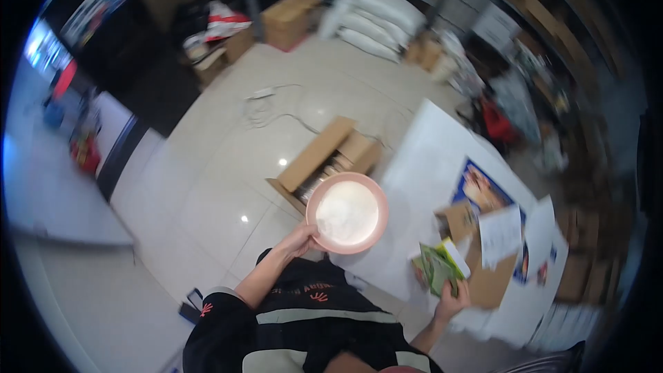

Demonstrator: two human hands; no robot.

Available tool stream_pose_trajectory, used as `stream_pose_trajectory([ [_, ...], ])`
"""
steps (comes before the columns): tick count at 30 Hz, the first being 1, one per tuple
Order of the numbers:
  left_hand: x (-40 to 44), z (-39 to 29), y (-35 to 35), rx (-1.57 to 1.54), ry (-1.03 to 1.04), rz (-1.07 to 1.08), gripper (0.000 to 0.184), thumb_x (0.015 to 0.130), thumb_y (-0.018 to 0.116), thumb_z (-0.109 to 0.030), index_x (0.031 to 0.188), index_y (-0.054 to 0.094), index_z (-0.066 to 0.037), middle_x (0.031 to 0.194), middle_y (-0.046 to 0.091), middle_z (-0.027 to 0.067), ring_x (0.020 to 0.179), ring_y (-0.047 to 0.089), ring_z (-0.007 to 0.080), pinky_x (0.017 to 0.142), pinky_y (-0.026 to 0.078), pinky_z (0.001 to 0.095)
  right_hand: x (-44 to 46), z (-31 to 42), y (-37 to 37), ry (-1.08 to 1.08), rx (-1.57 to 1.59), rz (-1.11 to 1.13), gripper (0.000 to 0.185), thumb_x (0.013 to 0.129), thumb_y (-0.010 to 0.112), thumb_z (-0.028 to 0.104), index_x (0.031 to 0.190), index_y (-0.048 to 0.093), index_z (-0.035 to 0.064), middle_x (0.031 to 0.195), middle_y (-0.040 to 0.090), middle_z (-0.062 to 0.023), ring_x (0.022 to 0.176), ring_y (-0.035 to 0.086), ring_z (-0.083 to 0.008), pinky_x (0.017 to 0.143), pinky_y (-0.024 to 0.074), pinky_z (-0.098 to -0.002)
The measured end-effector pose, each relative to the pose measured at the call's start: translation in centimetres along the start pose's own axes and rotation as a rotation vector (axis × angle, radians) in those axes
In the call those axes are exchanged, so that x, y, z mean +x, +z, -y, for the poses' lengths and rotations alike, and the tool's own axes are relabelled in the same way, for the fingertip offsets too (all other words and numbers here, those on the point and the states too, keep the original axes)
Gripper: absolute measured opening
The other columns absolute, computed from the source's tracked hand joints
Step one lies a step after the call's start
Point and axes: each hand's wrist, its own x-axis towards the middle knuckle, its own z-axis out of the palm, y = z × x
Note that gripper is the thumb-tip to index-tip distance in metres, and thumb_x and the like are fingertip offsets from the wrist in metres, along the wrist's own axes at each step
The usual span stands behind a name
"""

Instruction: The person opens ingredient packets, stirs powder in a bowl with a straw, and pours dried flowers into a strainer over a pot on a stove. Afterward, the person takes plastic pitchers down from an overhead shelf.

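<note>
My left hand (302,240) grips the near left rim of a round pink bowl (382,214), its fingers closed on the edge. Inside the bowl lies a white substance (347,208), which looks like powder, though blur hides its texture. My right hand (453,300) is closed on the lower end of a green packet (436,269) held over the white table (414,193). A yellow-green and white item (456,255) shows just behind the packet; I cannot tell whether the hand holds it too.
An open cardboard box (318,155) stands on the floor beyond the bowl. White papers (500,235), brown cardboard (494,280) and a blue printed sheet (480,186) lie on the table. A cable (276,117) loops across the tiles. White sacks (376,21) are stacked further back.
</note>
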Motion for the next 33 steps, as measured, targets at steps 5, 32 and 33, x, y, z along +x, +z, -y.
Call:
stream_pose_trajectory([
  [5, -7.2, -4.1, -8.9, -0.132, 0.196, -0.175, 0.067, 0.062, 0.040, -0.001, 0.124, 0.016, 0.001, 0.114, 0.041, 0.0204, 0.092, 0.054, 0.0294, 0.065, 0.053, 0.0395, 1.4, 5.5, 4.9, -0.131, 0.097, 0.082, 0.013, 0.065, 0.053, -0.004, 0.077, 0.054, -0.0064, 0.071, 0.053, -0.0078, 0.065, 0.049, -0.0164, 0.060, 0.0399, -0.0263],
  [32, -48.0, -32.7, -66.9, -0.740, 1.066, -1.082, 0.060, 0.060, 0.040, -0.002, 0.117, 0.024, 0.008, 0.107, 0.044, 0.0245, 0.084, 0.057, 0.0325, 0.060, 0.054, 0.0379, -26.8, 75.4, 75.8, -0.728, 0.679, 0.946, 0.011, 0.058, 0.059, -0.001, 0.068, 0.057, -0.0042, 0.065, 0.055, -0.0100, 0.059, 0.052, -0.0171, 0.054, 0.0399, -0.0244],
  [33, -48.6, -34.6, -68.4, -0.726, 1.088, -1.098, 0.060, 0.060, 0.040, -0.002, 0.117, 0.024, 0.008, 0.107, 0.044, 0.0245, 0.084, 0.057, 0.0325, 0.060, 0.054, 0.0379, -28.6, 78.6, 78.7, -0.803, 0.717, 0.964, 0.012, 0.057, 0.059, -0.001, 0.068, 0.058, -0.0036, 0.065, 0.056, -0.0110, 0.059, 0.054, -0.0192, 0.055, 0.0414, -0.0251],
])
